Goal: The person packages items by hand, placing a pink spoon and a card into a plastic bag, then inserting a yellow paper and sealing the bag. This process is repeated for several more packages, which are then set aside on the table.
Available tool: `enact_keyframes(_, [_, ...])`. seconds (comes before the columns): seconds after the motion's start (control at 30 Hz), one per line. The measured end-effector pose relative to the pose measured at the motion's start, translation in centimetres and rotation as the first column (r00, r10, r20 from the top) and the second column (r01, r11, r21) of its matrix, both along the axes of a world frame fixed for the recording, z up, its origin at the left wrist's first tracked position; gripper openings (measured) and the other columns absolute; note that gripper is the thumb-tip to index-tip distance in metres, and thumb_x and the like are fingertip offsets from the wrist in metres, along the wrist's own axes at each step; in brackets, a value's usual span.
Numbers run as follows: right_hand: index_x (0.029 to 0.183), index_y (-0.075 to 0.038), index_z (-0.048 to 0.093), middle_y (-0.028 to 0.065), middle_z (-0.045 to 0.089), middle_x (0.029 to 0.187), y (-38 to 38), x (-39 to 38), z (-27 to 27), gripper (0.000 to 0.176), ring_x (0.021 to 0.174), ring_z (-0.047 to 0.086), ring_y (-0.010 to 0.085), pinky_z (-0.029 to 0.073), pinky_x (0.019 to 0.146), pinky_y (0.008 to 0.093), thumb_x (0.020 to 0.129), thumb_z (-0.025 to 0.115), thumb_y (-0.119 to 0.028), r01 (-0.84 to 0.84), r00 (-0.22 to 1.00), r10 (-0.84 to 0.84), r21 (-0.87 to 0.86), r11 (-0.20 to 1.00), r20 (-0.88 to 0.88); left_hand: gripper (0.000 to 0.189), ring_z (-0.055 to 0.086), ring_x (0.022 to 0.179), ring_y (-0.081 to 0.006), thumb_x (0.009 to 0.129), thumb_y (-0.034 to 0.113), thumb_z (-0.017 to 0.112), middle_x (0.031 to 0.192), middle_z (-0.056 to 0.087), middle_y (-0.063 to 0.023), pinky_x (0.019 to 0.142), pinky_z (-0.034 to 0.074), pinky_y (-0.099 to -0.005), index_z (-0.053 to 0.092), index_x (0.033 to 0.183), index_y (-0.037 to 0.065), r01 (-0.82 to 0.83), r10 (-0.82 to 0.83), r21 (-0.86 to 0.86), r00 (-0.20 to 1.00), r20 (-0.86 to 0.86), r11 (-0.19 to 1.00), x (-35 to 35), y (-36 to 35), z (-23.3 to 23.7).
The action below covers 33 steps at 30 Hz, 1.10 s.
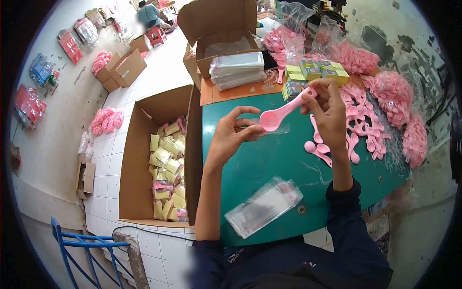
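Observation:
A pink measuring spoon [288,109] is raised over the green table [250,168], tilted with its bowl to the left. My right hand [328,107] pinches the spoon's handle near its holed end. At the bowl side, my left hand [235,134] has thumb and fingers closed on what appears to be a clear plastic bag [281,129], faint behind and below the bowl. Loose pink spoons [358,118] lie beyond my right wrist. A stack of clear plastic bags [263,207] rests on the table nearer my body. Small yellow-green packs of cards [313,70] stand behind the spoon.
Left of the table, a large cardboard box [132,168] holds many bagged yellow packets with pink spoons. Another open carton [216,24] and stacked clear sleeves [237,67] sit at the back. Bags of pink spoons [390,96] line the right edge. A person [150,17] sits far off.

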State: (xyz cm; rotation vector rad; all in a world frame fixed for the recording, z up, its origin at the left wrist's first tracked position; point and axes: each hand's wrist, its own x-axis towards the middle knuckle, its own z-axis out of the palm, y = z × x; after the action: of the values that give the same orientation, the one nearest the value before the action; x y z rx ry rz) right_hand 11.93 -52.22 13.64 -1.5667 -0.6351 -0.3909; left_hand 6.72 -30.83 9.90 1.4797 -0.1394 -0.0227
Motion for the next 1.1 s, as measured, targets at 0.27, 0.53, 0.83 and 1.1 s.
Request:
enact_keyframes(0.27, [0.1, -0.001, 0.048, 0.0075, 0.062, 0.076, 1.1, 1.1, -1.4, 0.02, 0.065, 0.061, 0.0109, 0.048, 0.058, 0.0232, 0.085, 0.062, -0.005, -0.051, 0.999, 0.048, -0.171, 0.984, -0.019, 0.035, 0.064, 0.084, -0.0142, 0.087, 0.013, 0.062, 0.093, 0.067, -0.0109, 0.072, 0.052, -0.0255, 0.051, 0.118, 0.0, 0.03, -0.03, 0.006, 0.999, -0.019, 1.0, 2.2, -0.4, -1.9])
enact_keyframes(0.53, [0.096, -0.001, 0.049, 0.008, 0.064, 0.076, 1.5, 2.5, -3.1, 0.022, 0.068, 0.062, 0.0129, 0.049, 0.063, 0.0252, 0.085, 0.064, -0.013, -0.074, 0.997, 0.069, -0.242, 0.967, -0.031, 0.037, 0.064, 0.091, -0.0177, 0.097, 0.028, 0.044, 0.102, 0.065, -0.013, 0.081, 0.051, -0.029, 0.053, 0.12, -0.001, 0.035, -0.043, -0.064, 0.991, -0.131, 0.997, 2.3, 0.2, -2.9])
enact_keyframes(0.83, [0.088, -0.001, 0.064, 0.0116, 0.065, 0.081, 0.7, 9.7, -5.7, 0.042, 0.073, 0.061, 0.0239, 0.049, 0.072, 0.0374, 0.094, 0.045, -0.038, -0.057, 0.995, 0.063, -0.072, 0.996, 0.081, 0.032, 0.064, 0.09, -0.0154, 0.098, 0.023, 0.043, 0.097, 0.066, -0.0114, 0.078, 0.052, -0.0265, 0.061, 0.107, -0.002, 0.08, -0.082, -0.099, 0.996, -0.019, 0.992, 2.1, -0.1, -2.0])
enact_keyframes(1.1, [0.09, 0.002, 0.064, 0.0196, 0.062, 0.102, -3.8, 20.7, -15.3, 0.035, 0.093, 0.06, 0.0361, 0.048, 0.071, 0.0473, 0.086, 0.057, -0.032, 0.579, 0.638, -0.725, -0.783, 0.228, 0.26, 0.031, 0.065, 0.087, -0.015, 0.098, 0.023, 0.043, 0.094, 0.067, -0.0112, 0.077, 0.052, -0.0263, 0.061, 0.107, 0.0, 0.053, -0.059, -0.084, 0.996, -0.071, 0.995, 1.9, 1.5, -1.6])
